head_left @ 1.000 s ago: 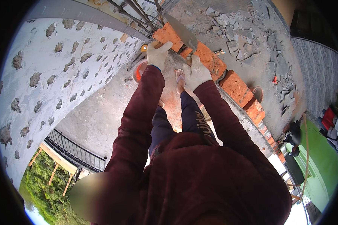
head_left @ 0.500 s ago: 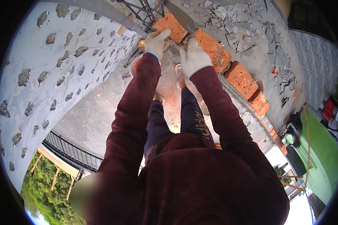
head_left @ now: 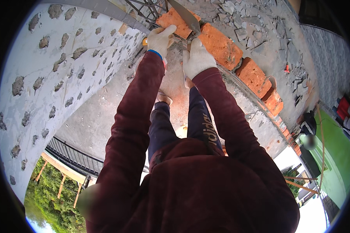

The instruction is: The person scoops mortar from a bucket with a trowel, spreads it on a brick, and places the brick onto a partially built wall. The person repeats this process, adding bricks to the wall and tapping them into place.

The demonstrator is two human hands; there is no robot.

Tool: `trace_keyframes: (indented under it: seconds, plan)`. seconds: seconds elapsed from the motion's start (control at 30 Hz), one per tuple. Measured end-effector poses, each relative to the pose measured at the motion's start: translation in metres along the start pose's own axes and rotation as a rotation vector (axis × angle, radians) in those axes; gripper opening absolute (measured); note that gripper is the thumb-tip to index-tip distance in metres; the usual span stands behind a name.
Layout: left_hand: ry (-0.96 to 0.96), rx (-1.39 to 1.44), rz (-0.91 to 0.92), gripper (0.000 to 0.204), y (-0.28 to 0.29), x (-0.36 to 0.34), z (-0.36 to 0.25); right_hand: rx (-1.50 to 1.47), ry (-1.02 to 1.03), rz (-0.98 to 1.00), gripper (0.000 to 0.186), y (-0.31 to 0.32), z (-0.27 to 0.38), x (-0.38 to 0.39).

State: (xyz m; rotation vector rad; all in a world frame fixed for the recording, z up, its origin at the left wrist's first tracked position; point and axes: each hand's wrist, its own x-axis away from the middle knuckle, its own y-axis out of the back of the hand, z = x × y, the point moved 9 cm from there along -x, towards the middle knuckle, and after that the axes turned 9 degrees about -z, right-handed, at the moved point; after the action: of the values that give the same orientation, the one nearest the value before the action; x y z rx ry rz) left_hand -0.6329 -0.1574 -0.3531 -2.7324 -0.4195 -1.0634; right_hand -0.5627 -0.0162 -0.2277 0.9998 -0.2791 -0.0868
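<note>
My right hand (head_left: 198,60), in a cream knitted glove, is closed round a trowel, whose grip is mostly hidden. The trowel's pointed steel blade (head_left: 186,15) stretches away over an orange brick (head_left: 169,18) at the far end of a brick row. My left hand (head_left: 159,40), gloved alike, is at that brick's near edge. Its thumb extends along the edge and its other fingers curl underneath. What those fingers hold, if anything, is hidden. Just right of the trowel lies a second orange brick (head_left: 221,46).
More bricks (head_left: 253,77) curve toward the near right, with broken tile rubble (head_left: 256,23) beyond. A pitted white wall (head_left: 66,58) stands at left. Steel rods (head_left: 144,9) rise at the far end. Something yellow (head_left: 145,41) lies by my left hand. A black railing (head_left: 76,157) borders the floor behind.
The trowel blade has swung over the far brick, part of which now shows on the blade's right side. Both hands have shifted slightly left, and my feet have changed position.
</note>
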Motion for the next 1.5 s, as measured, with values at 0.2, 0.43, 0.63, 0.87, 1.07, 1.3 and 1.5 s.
trace_keyframes:
  seconds: [0.2, 0.43, 0.63, 0.87, 1.07, 1.3, 1.5]
  plan:
    - [-0.07, -0.067, -0.026, 0.04, 0.01, 0.005, -0.011, -0.111, -0.009, -0.047, 0.036, 0.017, -0.021, 0.013]
    - [-0.94, -0.586, 0.192, 0.027, 0.03, 0.063, -0.12, 0.056, -0.057, 0.207, 0.03, -0.021, -0.107, 0.124]
    - [-1.494, -1.312, 0.683, 0.044, -0.068, 0.073, -0.095, 0.024, -0.067, 0.092, 0.031, -0.128, -0.099, 0.031]
    - [-1.567, -1.582, 0.688, 0.048, -0.065, 0.047, -0.079, -0.017, -0.162, 0.041, 0.031, -0.075, -0.171, 0.073]
    - [-1.473, -1.59, 0.643, 0.044, -0.071, 0.049, -0.079, 0.086, -0.268, 0.07, 0.029, 0.044, -0.189, 0.161]
    - [-1.402, -1.661, 0.561, 0.059, -0.097, 0.079, -0.083, 0.193, -0.174, -0.108, 0.04, 0.13, -0.117, 0.072]
    - [-1.227, -1.706, 0.59, 0.068, -0.103, 0.084, -0.085, 0.239, -0.005, 0.234, 0.042, 0.063, -0.087, -0.071]
